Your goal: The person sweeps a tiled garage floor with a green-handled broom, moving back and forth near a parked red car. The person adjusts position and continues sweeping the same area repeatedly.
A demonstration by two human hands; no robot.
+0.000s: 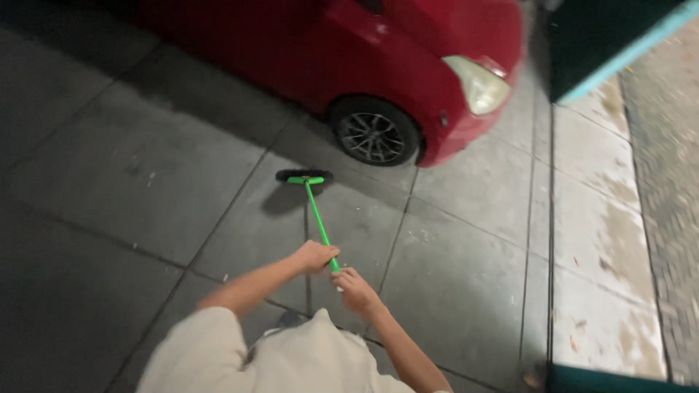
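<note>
Green broom (314,207) | our left hand (314,256) and right hand (353,286) wrap fingers tight round its upper handle | bristle head rests on grey paving (145,167), well ahead of us, near red car (378,58) wheel (373,136)

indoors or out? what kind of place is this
Looks like an outdoor driveway or parking spot by a building, in dim light. Signs: a parked red car with its front wheel on large concrete paving slabs, and both hands, left and right, gripping a green-handled broom on that floor.
</note>
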